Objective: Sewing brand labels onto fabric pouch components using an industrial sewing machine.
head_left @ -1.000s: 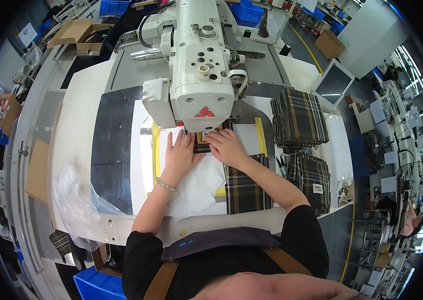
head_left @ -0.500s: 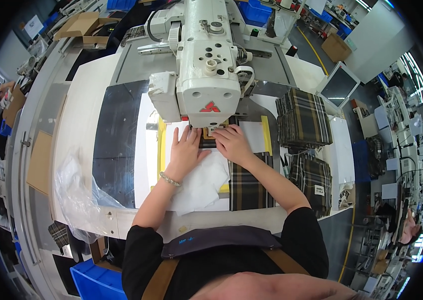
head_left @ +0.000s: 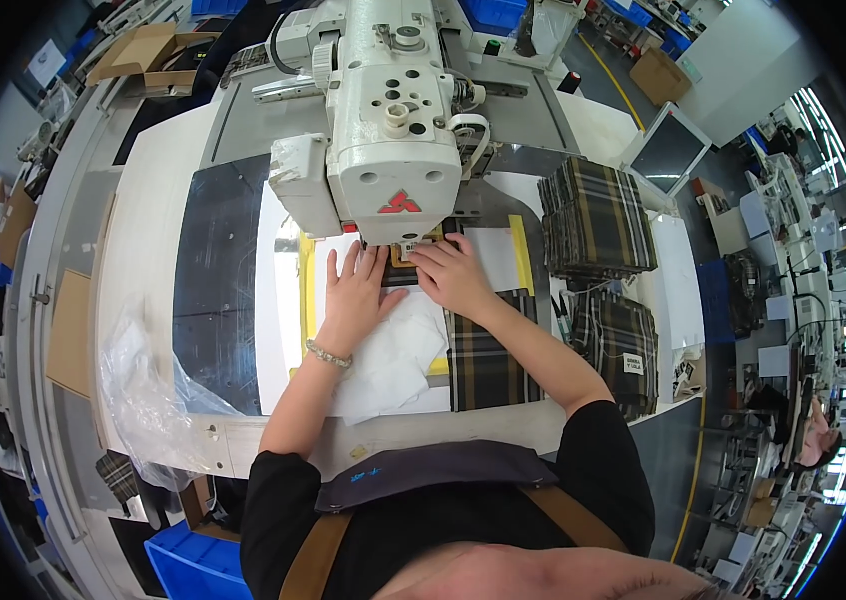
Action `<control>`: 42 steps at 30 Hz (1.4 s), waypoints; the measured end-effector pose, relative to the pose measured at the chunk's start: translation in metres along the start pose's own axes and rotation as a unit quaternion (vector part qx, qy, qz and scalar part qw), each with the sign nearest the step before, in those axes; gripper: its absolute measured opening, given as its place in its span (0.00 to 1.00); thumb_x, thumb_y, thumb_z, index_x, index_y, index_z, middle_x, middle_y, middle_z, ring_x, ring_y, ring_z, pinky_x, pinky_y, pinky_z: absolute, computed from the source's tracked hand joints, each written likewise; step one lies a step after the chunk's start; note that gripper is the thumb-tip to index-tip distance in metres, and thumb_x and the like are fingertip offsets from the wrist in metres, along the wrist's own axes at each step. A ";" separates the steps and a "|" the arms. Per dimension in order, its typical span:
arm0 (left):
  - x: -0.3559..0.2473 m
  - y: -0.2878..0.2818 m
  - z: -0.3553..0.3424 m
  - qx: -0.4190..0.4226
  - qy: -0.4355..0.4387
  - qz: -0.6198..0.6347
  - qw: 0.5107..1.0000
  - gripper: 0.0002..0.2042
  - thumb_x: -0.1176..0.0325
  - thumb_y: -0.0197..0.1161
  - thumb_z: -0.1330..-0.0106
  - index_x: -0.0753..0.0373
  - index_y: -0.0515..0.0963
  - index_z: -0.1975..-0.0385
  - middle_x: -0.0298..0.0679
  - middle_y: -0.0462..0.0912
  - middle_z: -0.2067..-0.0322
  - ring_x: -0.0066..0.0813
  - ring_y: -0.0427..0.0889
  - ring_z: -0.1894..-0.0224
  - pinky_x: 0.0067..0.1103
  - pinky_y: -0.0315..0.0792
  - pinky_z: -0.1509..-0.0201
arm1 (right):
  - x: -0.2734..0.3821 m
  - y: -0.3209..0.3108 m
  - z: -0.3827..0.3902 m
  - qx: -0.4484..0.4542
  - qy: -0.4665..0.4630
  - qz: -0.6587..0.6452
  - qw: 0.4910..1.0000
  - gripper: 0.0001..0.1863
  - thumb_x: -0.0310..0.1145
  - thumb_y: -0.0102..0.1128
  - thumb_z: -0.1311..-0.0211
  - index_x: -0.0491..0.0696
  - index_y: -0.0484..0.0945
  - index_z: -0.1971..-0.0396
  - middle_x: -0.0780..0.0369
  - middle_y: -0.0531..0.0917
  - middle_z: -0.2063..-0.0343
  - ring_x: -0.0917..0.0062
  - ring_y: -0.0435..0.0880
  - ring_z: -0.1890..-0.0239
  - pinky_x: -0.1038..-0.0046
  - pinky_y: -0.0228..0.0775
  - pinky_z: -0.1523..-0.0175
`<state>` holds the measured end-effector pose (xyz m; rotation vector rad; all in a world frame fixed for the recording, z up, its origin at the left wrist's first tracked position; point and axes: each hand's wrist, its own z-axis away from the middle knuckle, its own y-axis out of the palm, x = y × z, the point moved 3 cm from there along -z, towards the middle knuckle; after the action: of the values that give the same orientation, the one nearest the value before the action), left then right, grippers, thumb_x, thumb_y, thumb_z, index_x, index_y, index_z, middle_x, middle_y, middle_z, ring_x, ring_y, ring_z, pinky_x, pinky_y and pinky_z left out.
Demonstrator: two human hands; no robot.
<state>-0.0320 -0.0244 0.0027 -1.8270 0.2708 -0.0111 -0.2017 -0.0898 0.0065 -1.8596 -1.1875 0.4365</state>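
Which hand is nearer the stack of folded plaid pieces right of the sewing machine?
Right. The right hand lies under the machine head, closer to the plaid stack; the left hand is farther left, on white fabric.

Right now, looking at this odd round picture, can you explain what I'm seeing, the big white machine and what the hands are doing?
The camera sits on a person's head and looks down through a fisheye lens, which bends the edges. The white machine is an industrial sewing machine on a work table. The left hand and the right hand lie flat under its head, pressing a plaid fabric piece and white fabric; neither grips anything. Folded plaid stacks wait at the right, and a clear plastic bag lies at the left.
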 end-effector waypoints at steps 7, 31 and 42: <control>-0.002 -0.003 0.000 -0.007 -0.003 0.003 1.000 0.36 0.42 0.57 0.38 0.64 0.67 0.37 0.40 0.69 0.38 0.41 0.63 0.34 0.47 0.43 0.28 | -0.001 0.001 0.000 -0.008 -0.002 0.001 1.000 0.10 0.31 0.61 0.46 0.48 0.81 0.62 0.65 0.82 0.58 0.75 0.79 0.53 0.62 0.59 0.38; 0.004 -0.006 -0.007 -0.023 0.022 0.008 0.999 0.32 0.46 0.61 0.38 0.62 0.71 0.40 0.39 0.73 0.42 0.41 0.67 0.39 0.46 0.43 0.29 | -0.011 0.009 -0.002 -0.013 0.016 -0.001 1.000 0.12 0.30 0.61 0.49 0.51 0.81 0.62 0.68 0.81 0.59 0.77 0.79 0.53 0.57 0.53 0.34; 0.013 0.002 -0.016 0.005 0.010 0.010 1.000 0.30 0.46 0.60 0.37 0.63 0.72 0.42 0.39 0.77 0.46 0.43 0.68 0.39 0.49 0.42 0.30 | -0.024 0.014 -0.008 -0.005 0.015 0.006 1.000 0.11 0.31 0.61 0.50 0.51 0.81 0.64 0.69 0.82 0.60 0.77 0.79 0.54 0.57 0.53 0.34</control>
<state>-0.0220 -0.0430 0.0033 -1.8153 0.3025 -0.0168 -0.2004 -0.1162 -0.0039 -1.8761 -1.1615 0.4081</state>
